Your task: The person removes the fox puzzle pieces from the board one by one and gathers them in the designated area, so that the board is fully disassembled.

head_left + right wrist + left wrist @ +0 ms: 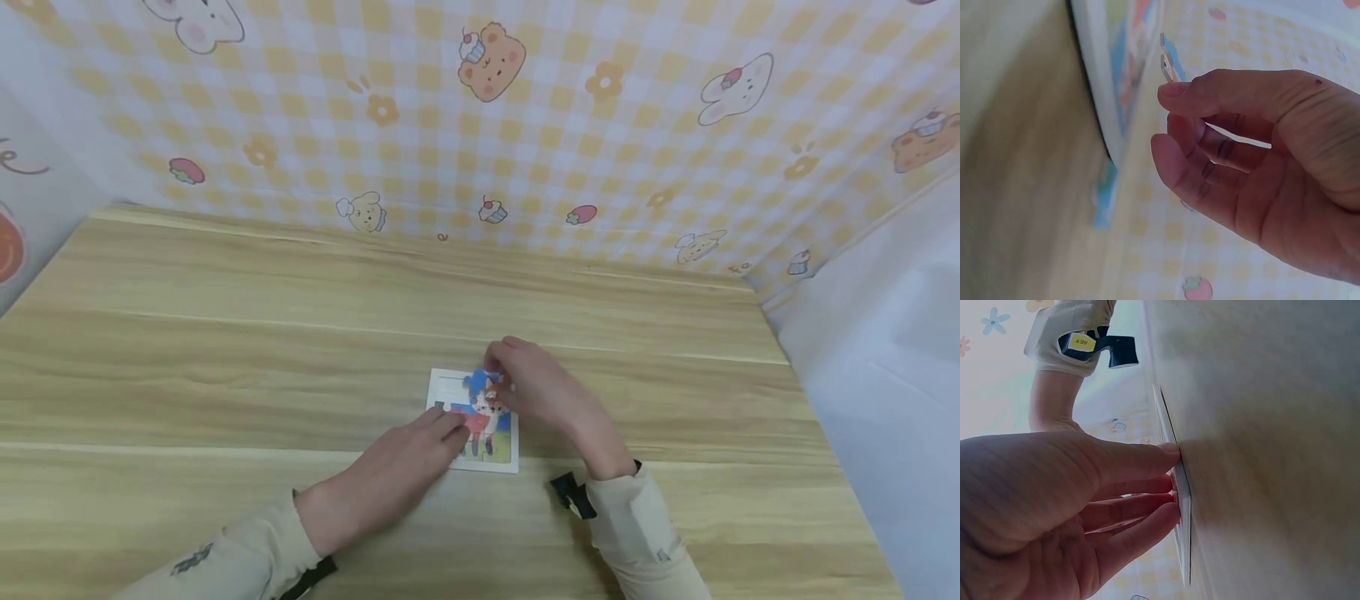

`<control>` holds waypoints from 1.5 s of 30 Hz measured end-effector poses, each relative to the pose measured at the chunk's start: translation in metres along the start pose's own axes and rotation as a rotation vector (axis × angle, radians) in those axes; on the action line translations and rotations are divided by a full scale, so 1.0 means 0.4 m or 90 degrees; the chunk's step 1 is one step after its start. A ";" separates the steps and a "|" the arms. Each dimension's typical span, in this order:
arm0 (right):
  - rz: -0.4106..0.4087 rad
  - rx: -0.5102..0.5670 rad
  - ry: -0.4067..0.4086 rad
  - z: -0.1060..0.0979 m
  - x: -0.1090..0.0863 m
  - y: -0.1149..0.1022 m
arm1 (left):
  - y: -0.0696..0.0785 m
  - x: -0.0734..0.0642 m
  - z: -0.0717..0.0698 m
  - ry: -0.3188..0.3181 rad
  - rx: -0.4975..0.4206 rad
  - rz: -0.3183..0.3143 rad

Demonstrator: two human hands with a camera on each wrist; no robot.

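Note:
A small jigsaw puzzle board [450,387] with a white border lies flat on the table, showing a fox-like animal in red against blue. My left hand [401,467] rests on its lower left part; in the left wrist view the thumb and fingertips touch the board [1175,450] near its edge, fingers fairly straight. Above the board's upper right, my right hand [543,392] pinches a jigsaw piece [1172,59] between thumb and fingers. That piece is raised off the board and tilted, blue with part of the animal on it. The right hand hides the board's upper right corner.
Wood-grain table [262,350] surrounds the board. Beyond the board, in the right wrist view, a blurred blue-green piece [1105,194] lies on the table. A yellow checked cloth [420,150] with cartoon prints stands behind; white cloth [885,350] hangs at the right.

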State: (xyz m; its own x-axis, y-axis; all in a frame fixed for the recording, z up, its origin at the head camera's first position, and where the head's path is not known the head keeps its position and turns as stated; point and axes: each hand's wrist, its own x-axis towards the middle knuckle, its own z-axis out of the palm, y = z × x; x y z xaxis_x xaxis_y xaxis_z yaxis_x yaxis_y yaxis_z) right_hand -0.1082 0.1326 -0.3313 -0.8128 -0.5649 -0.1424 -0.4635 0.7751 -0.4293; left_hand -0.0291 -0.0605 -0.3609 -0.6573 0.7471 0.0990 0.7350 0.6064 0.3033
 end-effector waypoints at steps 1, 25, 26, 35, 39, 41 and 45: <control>-0.005 0.003 0.013 -0.007 -0.005 0.005 | 0.001 0.001 0.000 0.002 0.000 0.000; 0.117 0.073 0.051 -0.094 -0.089 0.167 | -0.001 -0.005 0.003 0.035 0.008 0.019; 0.122 0.073 0.047 -0.094 -0.090 0.171 | -0.002 -0.004 0.004 0.037 0.011 0.021; 0.122 0.092 0.001 -0.070 -0.078 0.191 | 0.000 -0.004 0.010 0.057 0.011 0.017; 0.104 0.089 -0.010 -0.060 -0.073 0.194 | 0.002 -0.006 0.014 0.064 0.018 0.012; 0.101 0.080 -0.012 -0.059 -0.071 0.194 | 0.002 -0.004 0.015 0.068 0.017 0.012; 0.098 0.065 -0.015 -0.064 -0.072 0.192 | 0.002 0.003 0.014 0.079 0.020 0.016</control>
State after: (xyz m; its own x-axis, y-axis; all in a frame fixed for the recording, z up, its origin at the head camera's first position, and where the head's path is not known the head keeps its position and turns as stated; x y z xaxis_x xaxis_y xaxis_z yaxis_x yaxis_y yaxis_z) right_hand -0.1293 0.2155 -0.3375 -0.8628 -0.4484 -0.2334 -0.2942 0.8209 -0.4894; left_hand -0.0284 -0.0577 -0.3660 -0.6525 0.7239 0.2239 0.7553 0.5974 0.2695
